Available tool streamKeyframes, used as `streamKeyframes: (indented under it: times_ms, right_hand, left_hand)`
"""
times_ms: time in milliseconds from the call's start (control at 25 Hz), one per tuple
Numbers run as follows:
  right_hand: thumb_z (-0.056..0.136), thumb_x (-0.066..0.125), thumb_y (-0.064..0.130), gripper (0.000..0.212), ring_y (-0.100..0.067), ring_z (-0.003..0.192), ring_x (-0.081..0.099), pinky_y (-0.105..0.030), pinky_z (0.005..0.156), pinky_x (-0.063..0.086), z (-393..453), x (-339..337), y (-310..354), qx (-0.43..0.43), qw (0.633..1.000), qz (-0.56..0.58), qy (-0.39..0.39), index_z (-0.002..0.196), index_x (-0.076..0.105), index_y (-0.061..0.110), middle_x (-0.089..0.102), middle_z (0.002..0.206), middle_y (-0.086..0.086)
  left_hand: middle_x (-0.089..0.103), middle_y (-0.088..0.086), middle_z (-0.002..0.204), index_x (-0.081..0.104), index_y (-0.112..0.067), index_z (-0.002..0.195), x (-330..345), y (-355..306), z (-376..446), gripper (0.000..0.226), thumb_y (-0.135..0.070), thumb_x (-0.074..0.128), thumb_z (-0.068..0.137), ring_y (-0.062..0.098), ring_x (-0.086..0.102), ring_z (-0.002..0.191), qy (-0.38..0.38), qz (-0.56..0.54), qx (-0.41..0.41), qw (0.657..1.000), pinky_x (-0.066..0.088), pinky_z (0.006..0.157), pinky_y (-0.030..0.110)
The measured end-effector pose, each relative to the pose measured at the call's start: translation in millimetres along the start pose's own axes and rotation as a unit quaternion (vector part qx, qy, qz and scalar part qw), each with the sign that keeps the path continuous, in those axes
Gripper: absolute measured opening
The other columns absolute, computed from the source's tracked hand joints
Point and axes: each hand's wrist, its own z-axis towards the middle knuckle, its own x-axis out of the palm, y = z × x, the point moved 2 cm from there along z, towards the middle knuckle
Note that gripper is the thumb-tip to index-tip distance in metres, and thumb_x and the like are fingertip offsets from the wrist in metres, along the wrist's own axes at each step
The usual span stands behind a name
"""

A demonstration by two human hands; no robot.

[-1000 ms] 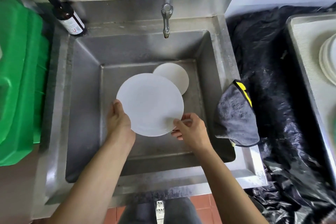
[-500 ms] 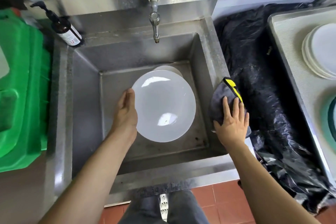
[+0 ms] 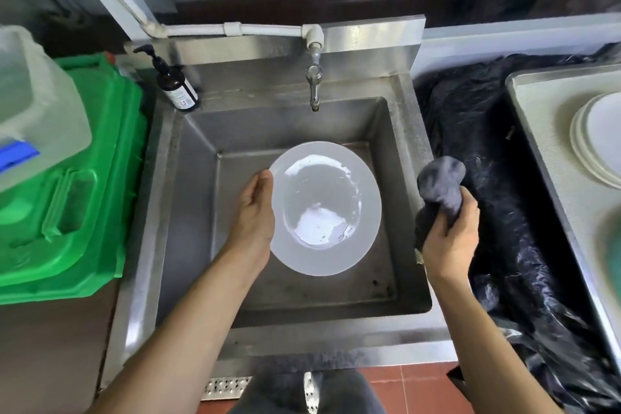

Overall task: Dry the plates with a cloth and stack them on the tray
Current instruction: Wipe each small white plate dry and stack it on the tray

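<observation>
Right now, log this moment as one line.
left hand: holds wet plate over sink | right hand: grips cloth | drying: not started

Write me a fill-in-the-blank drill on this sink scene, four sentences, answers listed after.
1. The left hand holds the white plate over the ____.
2. The right hand grips a grey ____.
3. The stack of plates on the tray lies to the ____ of the sink.
4. The pump bottle stands beside a ____ plastic bin.

Answers: sink; cloth; right; green
</observation>
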Motion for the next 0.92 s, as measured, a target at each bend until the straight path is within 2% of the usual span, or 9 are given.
streamKeyframes:
  times_ms: [80, 200, 320, 400, 480, 560, 680, 760, 920]
  right_hand:
    - [0.102, 0.052, 0.014, 0.042, -0.019, 0.123, 0.059, -0.012, 0.102, 0.039, 1, 1, 52, -0.074, 0.995, 0.067, -0.009, 0.144, 0.048, 0.013, 0.060, 0.137, -0.008]
    - [0.100, 0.052, 0.022, 0.044, 0.007, 0.122, 0.053, -0.008, 0.098, 0.038, -8, 12, 128, -0.182, 0.973, 0.117, 0.079, 0.144, 0.048, 0.026, 0.059, 0.132, 0.015]
    - [0.095, 0.058, 0.025, 0.052, -0.009, 0.134, 0.052, -0.031, 0.110, 0.040, -18, 30, 165, -0.305, 0.935, 0.032, 0.178, 0.146, 0.051, 0.020, 0.058, 0.144, 0.007]
    - [0.093, 0.064, 0.034, 0.066, -0.020, 0.151, 0.034, -0.046, 0.124, 0.025, -19, 37, 175, -0.343, 0.916, -0.028, 0.204, 0.153, 0.045, 0.013, 0.042, 0.160, -0.006]
    - [0.095, 0.062, 0.042, 0.076, -0.019, 0.158, 0.014, -0.046, 0.128, 0.009, -17, 40, 186, -0.368, 0.905, -0.045, 0.211, 0.159, 0.033, 0.015, 0.025, 0.168, -0.008]
    - [0.098, 0.057, 0.039, 0.073, -0.018, 0.159, 0.007, -0.046, 0.129, 0.005, -16, 42, 201, -0.381, 0.900, -0.030, 0.210, 0.161, 0.029, 0.017, 0.017, 0.170, -0.005]
    - [0.101, 0.055, 0.027, 0.064, -0.016, 0.159, 0.008, -0.046, 0.129, 0.007, -26, 45, 217, -0.371, 0.895, 0.032, 0.244, 0.160, 0.033, 0.016, 0.018, 0.170, -0.002]
    - [0.101, 0.053, 0.024, 0.060, -0.017, 0.158, 0.015, -0.046, 0.129, 0.011, -49, 44, 216, -0.389, 0.875, 0.055, 0.282, 0.158, 0.036, 0.015, 0.024, 0.169, -0.001]
    - [0.099, 0.056, 0.024, 0.059, -0.018, 0.155, 0.025, -0.040, 0.127, 0.018, -98, 43, 197, -0.431, 0.844, 0.059, 0.313, 0.156, 0.040, 0.020, 0.029, 0.167, 0.006]
  left_hand:
    - [0.075, -0.022, 0.087, 0.071, -0.034, 0.095, 4, -10, -9, 0.027, -0.036, 0.047, 0.106, 0.000, 0.068, 0.082, -0.003, -0.011, 0.008, 1.000, 0.055, 0.078, 0.027]
    - [0.072, -0.004, 0.122, 0.067, -0.021, 0.122, 9, -26, -17, 0.031, -0.037, 0.047, 0.106, 0.011, 0.065, 0.112, 0.004, -0.027, 0.018, 0.999, 0.050, 0.103, 0.037]
    - [0.063, -0.011, 0.129, 0.061, -0.029, 0.121, 8, -41, -23, 0.023, -0.039, 0.050, 0.104, 0.000, 0.060, 0.108, -0.014, -0.042, 0.041, 0.998, 0.042, 0.099, 0.024]
    - [0.061, -0.012, 0.129, 0.058, -0.033, 0.125, 1, -50, -22, 0.025, -0.040, 0.051, 0.102, -0.001, 0.057, 0.108, -0.019, -0.044, 0.043, 0.998, 0.038, 0.095, 0.020]
    - [0.063, -0.009, 0.131, 0.061, -0.030, 0.127, -8, -57, -19, 0.029, -0.041, 0.052, 0.102, 0.006, 0.057, 0.119, -0.014, -0.041, 0.047, 0.998, 0.040, 0.099, 0.022]
    - [0.070, -0.012, 0.120, 0.070, -0.032, 0.112, -16, -67, -16, 0.020, -0.038, 0.052, 0.103, 0.004, 0.061, 0.115, -0.005, -0.047, 0.060, 0.997, 0.044, 0.101, 0.021]
    - [0.072, -0.031, 0.078, 0.073, -0.034, 0.081, -22, -88, -12, 0.030, -0.029, 0.054, 0.103, -0.018, 0.065, 0.078, 0.004, -0.051, 0.080, 0.995, 0.046, 0.069, 0.002]
    - [0.069, -0.031, 0.065, 0.067, -0.032, 0.078, -30, -101, -7, 0.028, -0.028, 0.056, 0.103, -0.012, 0.065, 0.067, -0.016, -0.064, 0.070, 0.995, 0.047, 0.059, 0.005]
    - [0.074, -0.021, 0.070, 0.068, -0.035, 0.079, -51, -106, 3, 0.020, -0.044, 0.064, 0.095, 0.002, 0.072, 0.073, -0.028, -0.072, 0.056, 0.995, 0.055, 0.073, 0.022]
